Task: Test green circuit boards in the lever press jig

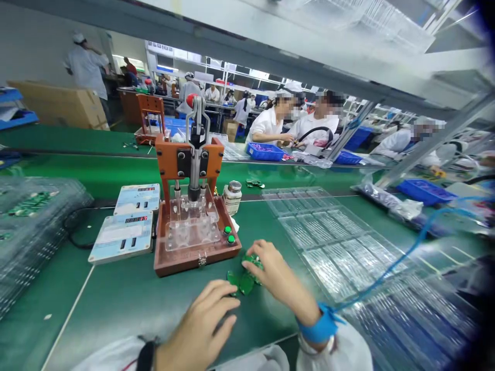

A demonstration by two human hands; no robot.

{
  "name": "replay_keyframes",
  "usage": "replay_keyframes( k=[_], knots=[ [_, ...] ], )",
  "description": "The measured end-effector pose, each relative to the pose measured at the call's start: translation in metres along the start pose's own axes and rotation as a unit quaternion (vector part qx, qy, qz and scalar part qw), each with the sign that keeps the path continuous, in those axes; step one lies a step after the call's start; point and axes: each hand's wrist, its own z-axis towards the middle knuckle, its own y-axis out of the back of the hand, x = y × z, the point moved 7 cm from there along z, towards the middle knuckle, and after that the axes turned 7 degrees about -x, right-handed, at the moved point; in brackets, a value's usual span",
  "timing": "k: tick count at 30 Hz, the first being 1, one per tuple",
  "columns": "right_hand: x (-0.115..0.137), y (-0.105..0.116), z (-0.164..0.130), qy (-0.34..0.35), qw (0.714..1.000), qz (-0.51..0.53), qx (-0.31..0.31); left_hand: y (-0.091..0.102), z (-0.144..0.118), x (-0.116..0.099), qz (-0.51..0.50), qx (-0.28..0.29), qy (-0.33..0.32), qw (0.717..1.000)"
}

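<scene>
Factory hall, long green workbench (pixel 116 299) running left to right with a white line along it; second green bench (pixel 77 139) behind, parallel; grey metal frame (pixel 270 46) overhead, tilted across the top; cardboard box (pixel 58 105) at far left against a pale wall (pixel 31 46); seated workers in white (pixel 266 123) across the benches; bright ceiling lights at rear.

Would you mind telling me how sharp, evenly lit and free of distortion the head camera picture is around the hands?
Head view: the press fixture and green boards are fairly sharp under even overhead light; the left hand and right hand are slightly soft; clear trays show glare; the frame beam bows and smears from wide-angle distortion; distant faces are blurred.
</scene>
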Motion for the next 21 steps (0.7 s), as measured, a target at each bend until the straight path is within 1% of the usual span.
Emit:
replay_keyframes(
  k=[1, 2, 4, 6, 9, 12, 14, 15, 17, 19, 20, 21],
  knots=[
    [-0.008, -0.013, -0.010, -0.020, 0.999, -0.029, 0.003, -0.014, -0.001, 0.002, 0.009, 0.022, 0.024, 0.999],
    [-0.014, -0.022, -0.016, -0.032, 0.998, -0.047, -0.005, -0.024, 0.000, 0.007, 0.025, 0.035, 0.046, 0.998],
    [-0.019, -0.035, -0.022, -0.041, 0.998, -0.048, -0.030, -0.036, 0.002, 0.020, 0.056, 0.062, 0.080, 0.993],
    [-0.022, -0.042, -0.021, -0.051, 0.997, -0.023, -0.044, -0.041, 0.007, 0.032, 0.069, 0.083, 0.104, 0.989],
    [-0.028, -0.042, -0.016, -0.080, 0.995, 0.031, -0.046, -0.044, 0.015, 0.042, 0.048, 0.088, 0.128, 0.987],
    [-0.028, -0.029, -0.013, -0.077, 0.989, 0.111, -0.058, -0.039, 0.017, 0.041, 0.020, 0.061, 0.128, 0.990],
    [-0.020, -0.014, -0.010, -0.043, 0.980, 0.178, -0.077, -0.027, 0.013, 0.036, 0.013, 0.028, 0.101, 0.994],
    [-0.013, -0.007, -0.008, -0.019, 0.974, 0.211, -0.084, -0.016, 0.011, 0.033, 0.019, -0.001, 0.079, 0.997],
    [0.003, 0.004, 0.001, 0.039, 0.960, 0.264, -0.085, 0.015, 0.006, 0.029, 0.058, -0.090, 0.041, 0.993],
    [0.022, 0.008, 0.014, 0.099, 0.947, 0.296, -0.070, 0.051, 0.002, 0.034, 0.121, -0.191, 0.039, 0.973],
    [0.031, 0.007, 0.023, 0.122, 0.942, 0.305, -0.062, 0.068, 0.000, 0.041, 0.150, -0.229, 0.054, 0.960],
    [0.038, 0.004, 0.032, 0.141, 0.939, 0.308, -0.056, 0.082, 0.000, 0.049, 0.171, -0.255, 0.073, 0.949]
  ],
)
